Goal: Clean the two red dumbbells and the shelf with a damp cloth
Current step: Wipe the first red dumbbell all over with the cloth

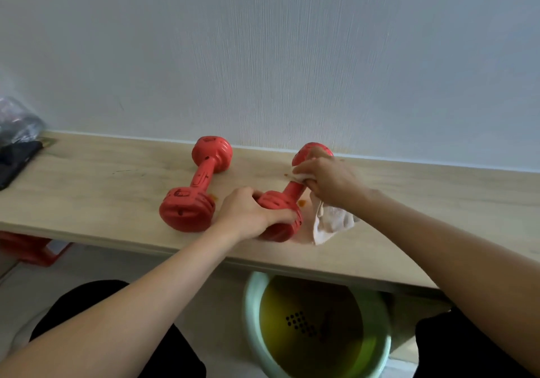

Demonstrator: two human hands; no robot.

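Taking the left dumbbell [197, 185] as your landmark: you have bare shelf [96, 179] to its left until the dark bag [17, 141]. To its right, the second dumbbell [287, 199] and white cloth [330, 223] block you.

Left hand [248, 212] grips right dumbbell [285, 202]; right hand [327, 180] wipes handle with cloth [330, 223].

Both hands reach forward, arms extended; left hand [245, 212] curled, gripping; right hand [327, 177] clenched.
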